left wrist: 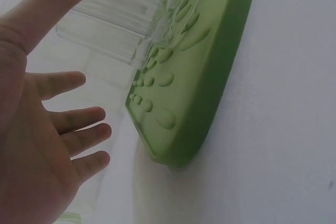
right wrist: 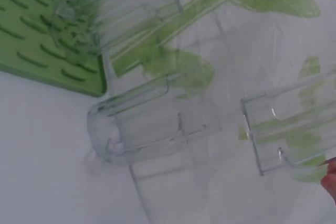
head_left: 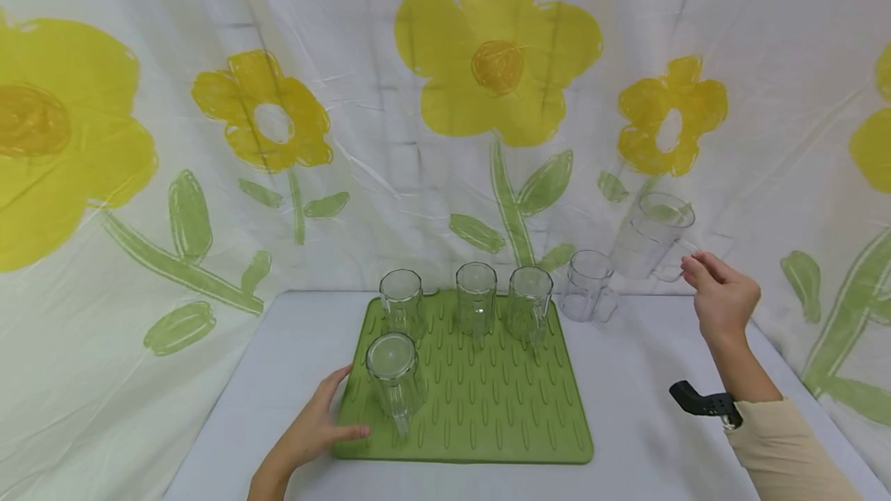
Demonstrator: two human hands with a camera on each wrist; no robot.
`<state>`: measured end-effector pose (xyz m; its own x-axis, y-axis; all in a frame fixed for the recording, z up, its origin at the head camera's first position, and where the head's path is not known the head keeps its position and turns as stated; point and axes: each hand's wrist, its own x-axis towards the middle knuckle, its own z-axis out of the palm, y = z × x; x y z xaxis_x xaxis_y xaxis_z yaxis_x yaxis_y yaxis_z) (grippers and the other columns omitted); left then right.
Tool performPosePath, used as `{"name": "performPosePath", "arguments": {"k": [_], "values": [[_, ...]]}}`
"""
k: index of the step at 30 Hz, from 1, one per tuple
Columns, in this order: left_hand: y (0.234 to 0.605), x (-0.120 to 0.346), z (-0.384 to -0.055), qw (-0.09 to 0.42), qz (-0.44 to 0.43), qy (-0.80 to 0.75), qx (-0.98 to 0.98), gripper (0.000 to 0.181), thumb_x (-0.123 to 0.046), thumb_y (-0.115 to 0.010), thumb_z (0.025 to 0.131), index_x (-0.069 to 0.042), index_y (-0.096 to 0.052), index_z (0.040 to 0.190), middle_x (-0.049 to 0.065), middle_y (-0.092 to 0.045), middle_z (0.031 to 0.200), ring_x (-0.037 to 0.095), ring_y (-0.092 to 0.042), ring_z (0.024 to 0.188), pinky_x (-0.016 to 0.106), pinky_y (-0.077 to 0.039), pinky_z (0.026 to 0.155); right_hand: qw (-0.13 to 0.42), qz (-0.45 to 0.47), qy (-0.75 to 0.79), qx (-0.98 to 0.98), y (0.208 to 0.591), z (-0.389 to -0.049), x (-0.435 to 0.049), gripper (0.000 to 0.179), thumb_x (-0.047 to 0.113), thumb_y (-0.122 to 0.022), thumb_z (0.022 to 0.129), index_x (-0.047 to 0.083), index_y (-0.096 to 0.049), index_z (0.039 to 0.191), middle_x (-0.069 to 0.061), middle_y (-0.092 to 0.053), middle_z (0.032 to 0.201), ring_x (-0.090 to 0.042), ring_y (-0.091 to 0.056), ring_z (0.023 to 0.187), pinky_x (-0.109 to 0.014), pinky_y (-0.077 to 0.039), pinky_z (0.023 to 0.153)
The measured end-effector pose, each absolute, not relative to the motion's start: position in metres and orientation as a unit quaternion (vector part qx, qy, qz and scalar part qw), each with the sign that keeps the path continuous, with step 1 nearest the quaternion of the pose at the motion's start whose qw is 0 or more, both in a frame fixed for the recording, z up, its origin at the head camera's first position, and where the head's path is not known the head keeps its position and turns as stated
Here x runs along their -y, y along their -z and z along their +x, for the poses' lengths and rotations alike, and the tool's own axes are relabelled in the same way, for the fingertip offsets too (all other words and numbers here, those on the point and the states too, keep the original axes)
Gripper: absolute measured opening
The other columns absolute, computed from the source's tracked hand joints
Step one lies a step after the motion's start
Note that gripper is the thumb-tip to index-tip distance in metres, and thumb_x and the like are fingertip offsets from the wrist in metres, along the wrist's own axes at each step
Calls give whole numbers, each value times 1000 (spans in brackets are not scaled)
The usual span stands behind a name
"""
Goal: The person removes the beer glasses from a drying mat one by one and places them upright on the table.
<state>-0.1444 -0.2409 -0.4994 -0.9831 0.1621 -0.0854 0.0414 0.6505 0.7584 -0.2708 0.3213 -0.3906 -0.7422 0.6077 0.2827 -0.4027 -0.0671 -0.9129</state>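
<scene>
My right hand (head_left: pixel 724 296) pinches the handle of a clear glass mug (head_left: pixel 657 234) and holds it tilted in the air, right of the mat. In the right wrist view this raised mug (right wrist: pixel 294 124) is at the right edge, with only fingertips showing. Another clear mug (head_left: pixel 587 284) stands on the table just off the mat's back right corner. My left hand (head_left: pixel 316 424), thumb and fingers spread, is at the left edge of the green ridged mat (head_left: pixel 501 416), beside the front-left mug (head_left: pixel 393 369). No object lies in its palm in the left wrist view.
Along the back of the mat stand three more clear mugs: one at left (head_left: pixel 401 300), one near the middle (head_left: pixel 476 300) and one at right (head_left: pixel 530 304). A flower-printed curtain (head_left: pixel 362 199) hangs close behind the white table (head_left: pixel 244 377).
</scene>
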Motion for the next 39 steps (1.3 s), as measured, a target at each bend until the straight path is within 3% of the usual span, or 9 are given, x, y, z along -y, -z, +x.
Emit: {"name": "performPosePath", "arguments": {"k": [5, 19, 22, 26, 28, 33, 39], "values": [[503, 243, -144, 71, 62, -404, -910, 108, -33, -85, 72, 1, -21, 152, 32, -23, 155, 54, -22, 142, 70, -26, 112, 359, -112, -686, 623, 398, -272, -326, 13, -2, -74, 81, 9, -77, 87, 16, -70, 66, 4, -67, 59, -7, -54, 59], [511, 245, -144, 69, 53, -382, -920, 111, -38, -87, 68, 1, -25, 151, 33, -27, 153, 54, -26, 141, 68, -27, 112, 360, -159, -640, 660, 416, -274, -337, 17, 0, -73, 83, -2, -76, 99, 20, -67, 63, 4, -60, 55, -4, -50, 56], [510, 245, -143, 60, 47, -374, -924, 110, -39, -87, 68, 1, -27, 151, 33, -30, 152, 53, -29, 140, 67, -29, 112, 362, -157, -650, 650, 422, -275, -337, 11, -1, -73, 82, 5, -78, 91, 19, -67, 61, 4, -58, 53, -4, -50, 55], [508, 246, -143, 50, 43, -369, -927, 108, -37, -87, 68, 2, -29, 150, 34, -32, 151, 54, -31, 138, 68, -30, 111, 360, -157, -659, 641, 431, -276, -335, 22, -2, -73, 82, 20, -75, 78, 19, -67, 60, 5, -57, 52, -3, -51, 58], [508, 246, -143, 53, 45, -370, -926, 107, -36, -87, 68, 3, -29, 150, 34, -32, 151, 54, -30, 138, 68, -30, 111, 357, -162, -656, 645, 435, -276, -334, 23, -2, -73, 82, 21, -75, 79, 21, -66, 61, 6, -58, 53, -3, -51, 59], [511, 245, -144, 61, 52, -370, -925, 108, -36, -87, 68, 6, -28, 149, 35, -31, 151, 54, -29, 139, 67, -29, 112, 350, -175, -619, 681, 445, -274, -330, 21, 1, -72, 84, -2, -74, 104, 29, -63, 62, 12, -58, 55, -1, -50, 59], [513, 244, -144, 57, 48, -370, -926, 107, -34, -87, 67, 9, -30, 147, 36, -34, 148, 55, -31, 137, 67, -29, 112, 357, -171, -572, 718, 457, -274, -328, 25, 4, -71, 86, -10, -71, 107, 36, -56, 60, 15, -53, 53, 1, -45, 55]]}}
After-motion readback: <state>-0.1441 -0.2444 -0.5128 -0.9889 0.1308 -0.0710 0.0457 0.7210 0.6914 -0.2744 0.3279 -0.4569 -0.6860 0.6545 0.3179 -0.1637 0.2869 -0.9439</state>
